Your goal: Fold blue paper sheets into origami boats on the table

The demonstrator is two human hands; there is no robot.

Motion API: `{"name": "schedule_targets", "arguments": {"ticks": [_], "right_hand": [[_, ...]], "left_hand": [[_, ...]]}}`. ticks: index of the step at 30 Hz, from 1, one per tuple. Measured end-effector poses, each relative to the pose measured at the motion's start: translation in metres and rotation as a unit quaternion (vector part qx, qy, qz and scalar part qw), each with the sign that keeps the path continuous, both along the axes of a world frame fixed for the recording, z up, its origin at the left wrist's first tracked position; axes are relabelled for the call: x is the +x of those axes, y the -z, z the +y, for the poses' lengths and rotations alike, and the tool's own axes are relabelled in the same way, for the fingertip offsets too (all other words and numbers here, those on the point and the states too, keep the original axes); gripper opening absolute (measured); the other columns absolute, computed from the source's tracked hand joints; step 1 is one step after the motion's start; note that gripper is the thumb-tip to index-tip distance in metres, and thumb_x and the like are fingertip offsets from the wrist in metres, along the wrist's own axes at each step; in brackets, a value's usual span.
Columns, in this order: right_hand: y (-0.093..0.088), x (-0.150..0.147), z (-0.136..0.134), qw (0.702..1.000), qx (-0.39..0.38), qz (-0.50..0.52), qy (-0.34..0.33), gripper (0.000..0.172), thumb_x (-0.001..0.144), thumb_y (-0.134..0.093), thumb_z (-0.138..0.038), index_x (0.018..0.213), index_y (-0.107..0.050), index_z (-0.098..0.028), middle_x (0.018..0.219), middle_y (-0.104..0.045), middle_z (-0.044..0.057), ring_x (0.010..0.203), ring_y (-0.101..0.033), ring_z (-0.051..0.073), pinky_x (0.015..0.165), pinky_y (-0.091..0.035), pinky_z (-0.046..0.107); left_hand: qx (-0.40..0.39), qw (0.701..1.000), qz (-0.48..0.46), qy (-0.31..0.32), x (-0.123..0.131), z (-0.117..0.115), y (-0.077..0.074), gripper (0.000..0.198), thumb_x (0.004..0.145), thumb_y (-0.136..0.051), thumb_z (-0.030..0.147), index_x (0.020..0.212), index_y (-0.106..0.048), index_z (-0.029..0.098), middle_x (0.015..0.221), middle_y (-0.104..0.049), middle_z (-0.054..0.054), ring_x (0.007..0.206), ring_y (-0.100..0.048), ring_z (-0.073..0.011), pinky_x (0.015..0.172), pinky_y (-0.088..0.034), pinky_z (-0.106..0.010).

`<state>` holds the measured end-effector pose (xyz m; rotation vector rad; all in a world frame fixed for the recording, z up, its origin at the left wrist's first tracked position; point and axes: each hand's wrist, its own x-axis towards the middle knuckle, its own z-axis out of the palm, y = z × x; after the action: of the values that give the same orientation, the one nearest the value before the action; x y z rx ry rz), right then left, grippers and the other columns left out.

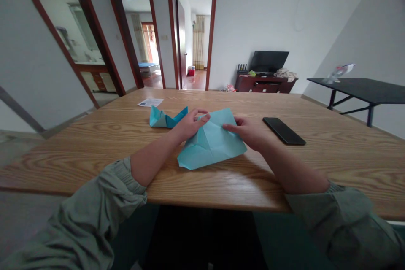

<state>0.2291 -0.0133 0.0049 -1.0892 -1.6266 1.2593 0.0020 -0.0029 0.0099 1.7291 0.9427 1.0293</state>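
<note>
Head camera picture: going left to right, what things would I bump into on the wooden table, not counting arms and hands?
Printed paper slip → folded blue paper shape → creased light-blue paper sheet → black smartphone

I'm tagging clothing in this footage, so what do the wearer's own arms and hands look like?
The left sleeve and right sleeve are loose, wrinkled grey-green cloth with gathered cuffs, ending on the forearms. The left hand and right hand are bare, with no gloves; no watch or bracelet shows.
</note>
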Motion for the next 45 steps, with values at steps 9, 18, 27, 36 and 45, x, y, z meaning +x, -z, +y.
{"name": "schedule_targets", "arguments": {"ticks": [9, 18, 27, 36, 45], "right_hand": [[0.018, 0.022, 0.013, 0.942, 0.13, -0.263, 0.161, 0.027, 0.081, -0.055, -0.031, 0.1, -0.07, -0.018, 0.096, -0.072, 0.005, 0.08, -0.064, 0.021, 0.068, -0.049, 0.029], [0.026, 0.021, 0.014, 0.84, 0.202, -0.494, 0.1, 0.032, 0.088, -0.043, -0.027, 0.1, -0.071, -0.018, 0.101, -0.072, 0.01, 0.088, -0.066, 0.025, 0.078, -0.048, 0.032], [0.04, 0.014, 0.004, 0.805, 0.26, -0.531, -0.061, 0.061, 0.093, -0.037, -0.05, 0.146, -0.036, -0.02, 0.151, -0.032, 0.011, 0.139, -0.031, 0.03, 0.112, -0.026, 0.046], [0.036, 0.004, -0.014, 0.791, 0.302, -0.521, -0.111, 0.079, 0.088, -0.037, -0.065, 0.149, -0.03, -0.015, 0.151, -0.031, 0.013, 0.139, -0.029, 0.032, 0.113, -0.026, 0.043], [0.022, -0.005, -0.029, 0.791, 0.284, -0.53, -0.112, 0.092, 0.073, -0.051, -0.075, 0.147, -0.036, -0.022, 0.149, -0.036, 0.012, 0.132, -0.036, 0.039, 0.109, -0.027, 0.05]], "left_hand": [[0.204, 0.924, 0.324, -0.004, -0.002, 0.0, 0.021, 0.064, 0.09, -0.039, 0.06, 0.138, -0.043, 0.018, 0.136, -0.051, -0.011, 0.124, -0.048, -0.0243, 0.104, -0.035, -0.036], [0.219, 0.826, 0.501, 0.138, 0.001, -0.001, 0.03, 0.062, 0.093, -0.035, 0.054, 0.147, -0.031, 0.023, 0.155, -0.024, -0.008, 0.142, -0.024, -0.0281, 0.113, -0.021, -0.042], [0.201, 0.819, 0.515, 0.152, -0.001, 0.004, 0.035, 0.072, 0.089, -0.029, 0.065, 0.15, -0.022, 0.026, 0.158, -0.012, -0.008, 0.144, -0.014, -0.0303, 0.114, -0.015, -0.045], [0.22, 0.818, 0.5, 0.182, -0.003, 0.0, 0.029, 0.073, 0.089, -0.033, 0.064, 0.15, -0.022, 0.025, 0.157, -0.017, -0.006, 0.145, -0.01, -0.0275, 0.115, -0.014, -0.044], [0.18, 0.821, 0.495, 0.221, -0.007, -0.015, 0.007, 0.096, 0.069, -0.062, 0.065, 0.148, -0.028, 0.022, 0.156, -0.023, -0.008, 0.143, -0.019, -0.0303, 0.115, -0.017, -0.041]]}}
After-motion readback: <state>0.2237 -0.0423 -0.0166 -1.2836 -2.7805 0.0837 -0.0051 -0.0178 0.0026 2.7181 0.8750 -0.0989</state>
